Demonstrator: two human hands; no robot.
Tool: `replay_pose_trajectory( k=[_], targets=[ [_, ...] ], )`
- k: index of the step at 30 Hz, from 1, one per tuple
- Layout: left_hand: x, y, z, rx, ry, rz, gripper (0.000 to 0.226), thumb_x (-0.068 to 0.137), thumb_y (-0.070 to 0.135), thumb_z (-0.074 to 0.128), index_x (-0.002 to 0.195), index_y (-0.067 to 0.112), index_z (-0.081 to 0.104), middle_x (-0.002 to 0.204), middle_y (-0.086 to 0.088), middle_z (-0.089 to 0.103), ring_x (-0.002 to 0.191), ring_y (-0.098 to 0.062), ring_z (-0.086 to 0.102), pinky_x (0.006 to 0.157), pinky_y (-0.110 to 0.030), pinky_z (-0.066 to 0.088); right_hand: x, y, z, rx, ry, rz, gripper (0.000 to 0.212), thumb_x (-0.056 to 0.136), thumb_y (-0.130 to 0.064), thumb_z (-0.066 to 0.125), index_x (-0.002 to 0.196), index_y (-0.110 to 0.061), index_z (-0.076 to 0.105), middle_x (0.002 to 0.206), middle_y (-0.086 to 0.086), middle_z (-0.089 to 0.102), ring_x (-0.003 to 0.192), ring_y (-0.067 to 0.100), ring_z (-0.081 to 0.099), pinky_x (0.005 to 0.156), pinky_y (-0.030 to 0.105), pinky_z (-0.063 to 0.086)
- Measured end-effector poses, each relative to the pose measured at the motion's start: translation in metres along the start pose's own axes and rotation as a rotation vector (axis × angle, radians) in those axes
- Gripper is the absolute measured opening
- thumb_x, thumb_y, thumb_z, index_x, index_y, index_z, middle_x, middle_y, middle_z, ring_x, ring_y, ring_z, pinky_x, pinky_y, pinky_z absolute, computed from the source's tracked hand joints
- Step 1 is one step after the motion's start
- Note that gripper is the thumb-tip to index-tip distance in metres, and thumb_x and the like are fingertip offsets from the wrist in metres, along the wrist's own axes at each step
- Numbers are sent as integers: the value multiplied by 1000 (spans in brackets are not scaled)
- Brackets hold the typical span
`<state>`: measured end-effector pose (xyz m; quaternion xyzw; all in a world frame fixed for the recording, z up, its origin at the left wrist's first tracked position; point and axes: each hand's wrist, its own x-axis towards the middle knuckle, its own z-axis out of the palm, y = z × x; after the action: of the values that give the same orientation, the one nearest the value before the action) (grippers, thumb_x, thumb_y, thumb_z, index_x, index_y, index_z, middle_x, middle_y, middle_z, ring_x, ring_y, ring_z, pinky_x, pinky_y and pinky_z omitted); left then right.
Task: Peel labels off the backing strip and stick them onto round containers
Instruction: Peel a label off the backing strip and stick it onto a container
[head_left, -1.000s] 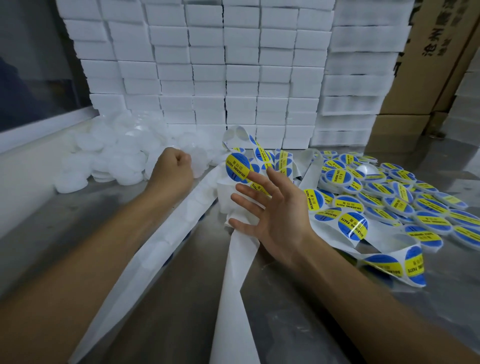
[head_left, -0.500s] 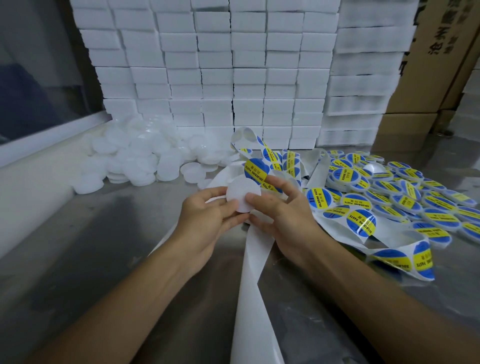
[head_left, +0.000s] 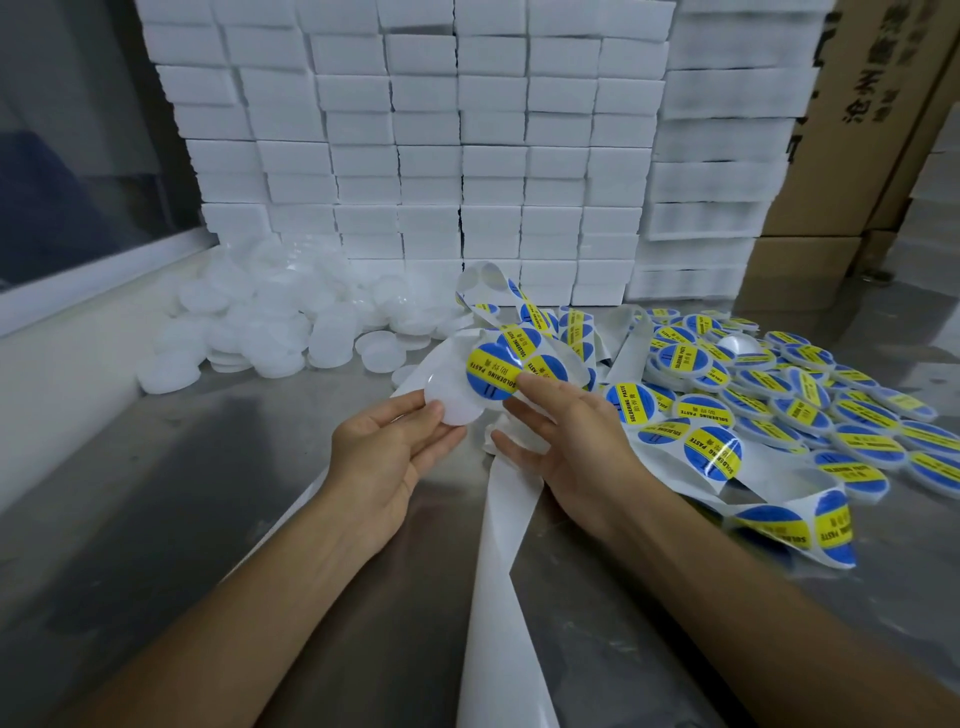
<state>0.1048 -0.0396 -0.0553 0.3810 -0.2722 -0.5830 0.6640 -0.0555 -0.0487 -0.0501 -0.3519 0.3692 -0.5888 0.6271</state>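
My left hand (head_left: 387, 452) holds a round white container (head_left: 457, 402) by its edge, face up, above the metal table. My right hand (head_left: 566, 436) pinches a round blue-and-yellow label (head_left: 493, 371) that overlaps the container's upper right part. The white backing strip (head_left: 506, 545) runs from between my hands down toward me, and its labelled end (head_left: 711, 452) curls off to the right. A heap of plain white containers (head_left: 270, 327) lies at the back left. Labelled containers (head_left: 810, 405) pile up on the right.
A wall of stacked white boxes (head_left: 441, 156) closes the back of the table (head_left: 156, 493). Cardboard cartons (head_left: 852, 156) stand at the back right. A window ledge (head_left: 78, 291) runs along the left side.
My left hand came back from the white heap with a plain container and met my right hand. The blue-and-yellow label has moved onto the container's upper edge.
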Motion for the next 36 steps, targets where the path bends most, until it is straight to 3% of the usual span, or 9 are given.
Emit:
replay_pose_trajectory(
  k=[4, 12, 21, 29, 33, 36],
  targets=[
    [-1, 0, 0, 24, -62, 0, 16, 83, -6, 65, 99, -3, 64, 89, -17, 75, 84, -26, 75, 65, -30, 60, -4, 4, 5, -149, -19, -25, 7, 83, -16, 76, 83, -10, 79, 107, 3, 73, 106, 15, 66, 86, 42, 59],
    [-3, 1, -1, 53, -87, -4, 34, 64, 5, 72, 97, -2, 66, 90, -18, 75, 85, -26, 74, 65, -29, 60, -6, 3, 6, -175, -14, -21, 10, 83, -15, 76, 87, -6, 78, 93, -9, 75, 96, 9, 70, 86, 39, 59],
    [-5, 0, 1, 82, -58, -2, 16, 81, -5, 68, 97, -1, 65, 87, -18, 75, 83, -26, 75, 65, -29, 60, -5, 5, 6, -202, -4, -47, 6, 82, -14, 77, 83, -8, 78, 87, -10, 76, 88, 6, 72, 80, 32, 60],
    [-10, -4, 5, 151, -37, 82, 15, 80, -6, 69, 94, -2, 67, 87, -18, 75, 82, -24, 75, 71, -29, 61, -5, 9, 7, -287, 44, -105, 5, 82, -18, 79, 78, -15, 78, 82, -6, 77, 82, 7, 72, 84, 36, 60],
    [-11, -5, 5, 188, -68, 104, 19, 79, -8, 69, 97, -4, 66, 87, -18, 75, 82, -23, 74, 75, -30, 61, -6, 9, 5, -356, 101, -140, 8, 83, -19, 77, 77, -14, 78, 81, 6, 76, 78, 15, 70, 77, 30, 59],
    [-12, -5, 6, 212, -118, 113, 14, 80, -9, 68, 90, 0, 68, 85, -16, 76, 80, -21, 74, 75, -29, 61, -7, 7, 3, -426, 135, -171, 12, 80, -21, 79, 70, -15, 78, 73, 5, 75, 68, 13, 67, 66, 26, 55]
  ],
)
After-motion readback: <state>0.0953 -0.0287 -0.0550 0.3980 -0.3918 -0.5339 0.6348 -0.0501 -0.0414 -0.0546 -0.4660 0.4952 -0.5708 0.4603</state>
